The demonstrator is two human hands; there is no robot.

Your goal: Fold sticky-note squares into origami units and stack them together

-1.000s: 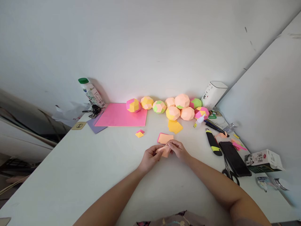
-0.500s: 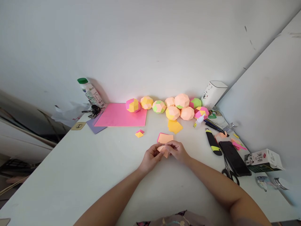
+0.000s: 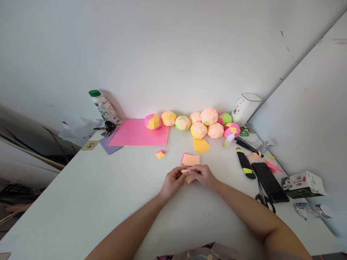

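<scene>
Between my two hands is a small peach paper piece, partly folded and partly covered by fingers. My left hand pinches its left side, and my right hand grips its upper right part with the thumb on its face. Just beyond my fingers lies a stack of peach and pink paper. Yellow paper sheets lie farther back. To the left rests a small pink and yellow folded piece.
Several faceted paper balls line the wall, one on a pink sheet. At right are a utility knife, scissors, phone, glue bottle and milk carton. A green-capped bottle and keys stand back left.
My right fingers have shifted slightly down and left over the peach paper, the thumb now pressing on its face. The paper's top looks more folded over.
</scene>
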